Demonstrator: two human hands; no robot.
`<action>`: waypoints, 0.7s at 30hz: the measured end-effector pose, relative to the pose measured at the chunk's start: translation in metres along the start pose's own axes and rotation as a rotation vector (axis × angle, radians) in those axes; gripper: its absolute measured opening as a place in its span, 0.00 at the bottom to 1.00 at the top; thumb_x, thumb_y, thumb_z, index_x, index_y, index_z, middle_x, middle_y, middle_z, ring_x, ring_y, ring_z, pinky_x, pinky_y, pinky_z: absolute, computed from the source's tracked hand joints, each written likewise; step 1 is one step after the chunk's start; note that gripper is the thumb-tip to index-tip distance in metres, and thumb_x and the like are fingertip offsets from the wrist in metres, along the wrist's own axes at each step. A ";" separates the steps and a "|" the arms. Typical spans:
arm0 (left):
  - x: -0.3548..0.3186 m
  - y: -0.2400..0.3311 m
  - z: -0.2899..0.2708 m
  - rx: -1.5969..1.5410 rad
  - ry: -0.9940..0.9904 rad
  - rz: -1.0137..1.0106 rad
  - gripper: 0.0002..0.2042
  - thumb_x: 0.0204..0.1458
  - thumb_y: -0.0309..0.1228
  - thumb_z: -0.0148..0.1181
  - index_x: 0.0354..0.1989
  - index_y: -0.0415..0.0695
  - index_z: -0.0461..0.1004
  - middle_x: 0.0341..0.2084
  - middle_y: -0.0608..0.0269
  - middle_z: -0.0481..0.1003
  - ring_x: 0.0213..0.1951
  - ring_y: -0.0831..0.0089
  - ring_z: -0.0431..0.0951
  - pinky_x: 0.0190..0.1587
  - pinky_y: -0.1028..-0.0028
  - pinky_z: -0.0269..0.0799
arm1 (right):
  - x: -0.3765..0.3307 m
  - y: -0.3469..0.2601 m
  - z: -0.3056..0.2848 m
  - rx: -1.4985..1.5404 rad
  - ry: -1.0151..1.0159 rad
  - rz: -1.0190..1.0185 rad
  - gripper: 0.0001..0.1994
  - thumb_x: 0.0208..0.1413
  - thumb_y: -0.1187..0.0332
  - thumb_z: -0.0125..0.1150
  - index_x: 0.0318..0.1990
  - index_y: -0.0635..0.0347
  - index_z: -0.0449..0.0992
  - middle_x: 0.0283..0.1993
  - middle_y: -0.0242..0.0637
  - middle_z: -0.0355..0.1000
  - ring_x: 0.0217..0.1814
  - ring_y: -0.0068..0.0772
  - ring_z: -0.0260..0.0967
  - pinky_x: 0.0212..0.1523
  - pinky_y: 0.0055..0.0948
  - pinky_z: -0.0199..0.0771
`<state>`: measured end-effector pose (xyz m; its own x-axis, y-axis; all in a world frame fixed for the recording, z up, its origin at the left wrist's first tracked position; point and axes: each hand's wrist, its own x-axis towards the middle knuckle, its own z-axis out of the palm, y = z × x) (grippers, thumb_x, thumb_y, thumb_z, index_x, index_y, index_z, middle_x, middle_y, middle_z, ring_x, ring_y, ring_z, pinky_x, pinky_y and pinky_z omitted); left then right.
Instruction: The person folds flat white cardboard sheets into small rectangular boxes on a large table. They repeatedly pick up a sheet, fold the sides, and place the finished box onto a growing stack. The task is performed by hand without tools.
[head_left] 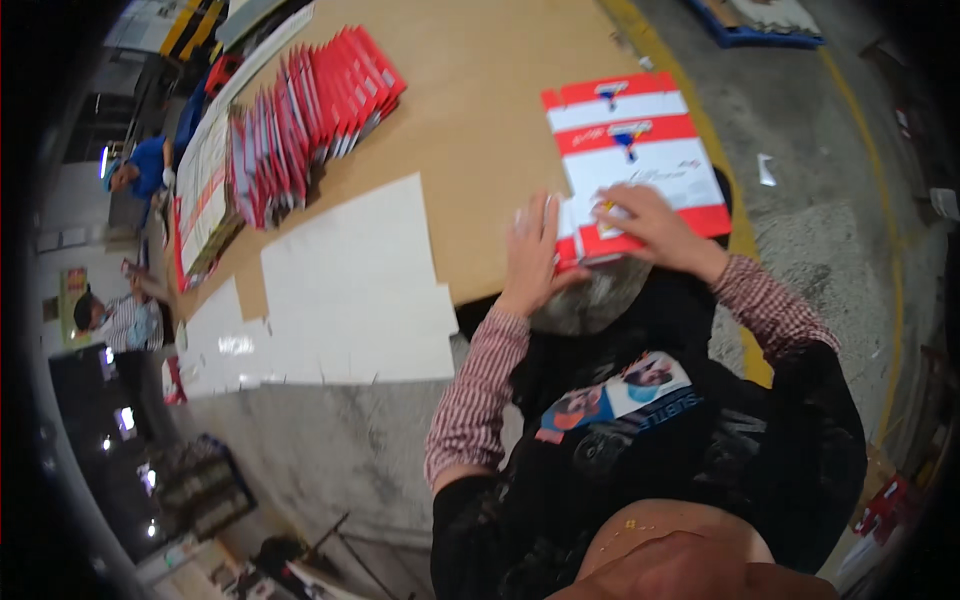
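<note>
A flat red-and-white printed cardboard sheet lies at the table's near right edge, in front of my body. My left hand rests at its near left corner, fingers stretched upward along the edge and thumb toward the sheet. On the sheet's near part lies my right hand, palm down, with its fingers spread and slightly bent. A narrow strip along the near edge, between the two hands, looks folded up. Part of that fold is hidden by my fingers.
On the brown table, a fanned row of red folded cartons stands at the far left. Beside it is a cardboard stack; nearer lies a large white sheet. A person in blue and a person in stripes are left.
</note>
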<state>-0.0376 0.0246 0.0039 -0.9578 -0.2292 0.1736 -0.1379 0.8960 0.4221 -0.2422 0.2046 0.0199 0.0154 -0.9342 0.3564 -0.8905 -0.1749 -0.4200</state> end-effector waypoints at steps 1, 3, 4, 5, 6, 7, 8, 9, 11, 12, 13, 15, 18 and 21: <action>0.005 -0.002 0.002 -0.042 0.039 0.026 0.58 0.39 0.62 0.67 0.72 0.34 0.49 0.72 0.42 0.50 0.73 0.45 0.49 0.70 0.43 0.41 | 0.003 -0.005 -0.007 0.013 0.002 0.037 0.37 0.41 0.70 0.72 0.65 0.52 0.69 0.69 0.47 0.62 0.69 0.52 0.60 0.66 0.49 0.61; 0.015 -0.001 0.002 0.008 0.026 0.031 0.58 0.37 0.59 0.71 0.72 0.34 0.49 0.72 0.42 0.50 0.73 0.45 0.49 0.69 0.42 0.43 | 0.004 -0.008 -0.017 0.026 -0.011 0.103 0.37 0.41 0.71 0.73 0.64 0.53 0.69 0.69 0.44 0.62 0.70 0.51 0.58 0.68 0.48 0.59; 0.016 0.000 0.003 0.035 0.022 0.042 0.58 0.37 0.58 0.72 0.71 0.34 0.49 0.72 0.42 0.50 0.73 0.46 0.50 0.69 0.41 0.44 | 0.001 -0.009 -0.013 0.032 -0.021 0.105 0.37 0.40 0.70 0.74 0.64 0.53 0.69 0.69 0.44 0.62 0.71 0.51 0.57 0.68 0.48 0.59; 0.019 0.000 0.003 0.061 -0.005 0.036 0.58 0.38 0.60 0.71 0.71 0.34 0.50 0.71 0.42 0.51 0.72 0.46 0.50 0.69 0.41 0.43 | 0.000 -0.007 -0.012 0.031 -0.026 0.106 0.38 0.40 0.70 0.74 0.64 0.53 0.69 0.69 0.43 0.62 0.71 0.50 0.57 0.68 0.47 0.59; 0.020 0.000 0.004 0.065 -0.015 0.026 0.57 0.38 0.60 0.70 0.71 0.34 0.51 0.71 0.42 0.51 0.73 0.46 0.50 0.69 0.41 0.43 | 0.000 -0.004 -0.012 0.031 -0.031 0.107 0.38 0.39 0.69 0.75 0.64 0.53 0.69 0.70 0.43 0.61 0.71 0.50 0.57 0.69 0.47 0.59; 0.022 0.002 0.004 0.069 -0.025 0.018 0.57 0.39 0.61 0.70 0.71 0.34 0.51 0.71 0.42 0.51 0.73 0.46 0.50 0.69 0.41 0.43 | -0.001 -0.003 -0.011 0.034 -0.043 0.114 0.39 0.38 0.67 0.76 0.63 0.54 0.69 0.70 0.42 0.61 0.71 0.50 0.56 0.69 0.47 0.59; 0.024 0.003 0.004 0.068 -0.039 0.011 0.56 0.40 0.62 0.69 0.71 0.34 0.52 0.71 0.42 0.52 0.73 0.46 0.49 0.69 0.41 0.43 | -0.002 -0.002 -0.011 0.036 -0.063 0.106 0.39 0.38 0.66 0.76 0.63 0.54 0.69 0.70 0.42 0.60 0.72 0.49 0.56 0.69 0.47 0.58; 0.026 0.003 0.003 0.105 -0.059 0.012 0.55 0.41 0.63 0.67 0.70 0.34 0.53 0.71 0.43 0.52 0.73 0.45 0.50 0.69 0.40 0.43 | -0.003 -0.001 -0.009 0.038 -0.083 0.099 0.38 0.38 0.65 0.76 0.63 0.54 0.69 0.70 0.42 0.60 0.72 0.49 0.55 0.69 0.48 0.58; 0.028 0.005 0.005 0.176 -0.100 0.016 0.53 0.45 0.65 0.62 0.70 0.34 0.54 0.71 0.43 0.52 0.72 0.44 0.50 0.69 0.40 0.44 | -0.006 0.001 -0.007 0.038 -0.115 0.095 0.38 0.40 0.61 0.76 0.63 0.54 0.70 0.70 0.41 0.60 0.72 0.49 0.54 0.70 0.48 0.57; 0.028 0.005 0.007 0.191 -0.110 0.005 0.53 0.46 0.65 0.61 0.70 0.35 0.54 0.72 0.43 0.51 0.72 0.43 0.49 0.68 0.38 0.43 | -0.008 0.001 -0.005 0.036 -0.128 0.097 0.37 0.41 0.59 0.75 0.62 0.54 0.70 0.70 0.41 0.60 0.72 0.49 0.54 0.70 0.49 0.57; 0.028 0.006 0.008 0.207 -0.119 -0.004 0.52 0.46 0.65 0.61 0.71 0.37 0.54 0.72 0.43 0.51 0.73 0.41 0.48 0.68 0.37 0.43 | -0.009 0.002 -0.003 0.034 -0.141 0.100 0.37 0.42 0.57 0.75 0.62 0.54 0.70 0.71 0.41 0.60 0.73 0.49 0.54 0.70 0.49 0.56; 0.029 0.008 0.011 0.227 -0.122 -0.017 0.49 0.48 0.64 0.60 0.72 0.41 0.55 0.72 0.43 0.50 0.73 0.38 0.45 0.68 0.35 0.42 | -0.013 0.002 0.001 0.041 -0.140 0.113 0.38 0.42 0.57 0.75 0.64 0.53 0.69 0.71 0.41 0.59 0.74 0.50 0.53 0.71 0.50 0.55; 0.031 0.015 0.014 0.243 -0.105 -0.042 0.45 0.51 0.61 0.60 0.73 0.50 0.55 0.73 0.43 0.49 0.73 0.35 0.44 0.67 0.33 0.42 | -0.013 0.003 0.002 0.027 -0.113 0.109 0.33 0.46 0.55 0.73 0.61 0.54 0.72 0.70 0.42 0.61 0.73 0.50 0.54 0.71 0.50 0.54; 0.035 0.015 0.022 0.256 -0.086 -0.087 0.39 0.55 0.58 0.57 0.73 0.56 0.56 0.73 0.44 0.50 0.73 0.35 0.44 0.66 0.32 0.42 | -0.010 0.008 -0.004 0.062 -0.126 0.087 0.28 0.48 0.54 0.71 0.56 0.56 0.76 0.68 0.45 0.63 0.72 0.51 0.56 0.70 0.51 0.54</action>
<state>-0.0785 0.0385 -0.0029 -0.9560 -0.2861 0.0656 -0.2693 0.9438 0.1916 -0.2514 0.2140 0.0156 -0.0006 -0.9776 0.2102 -0.8611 -0.1064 -0.4972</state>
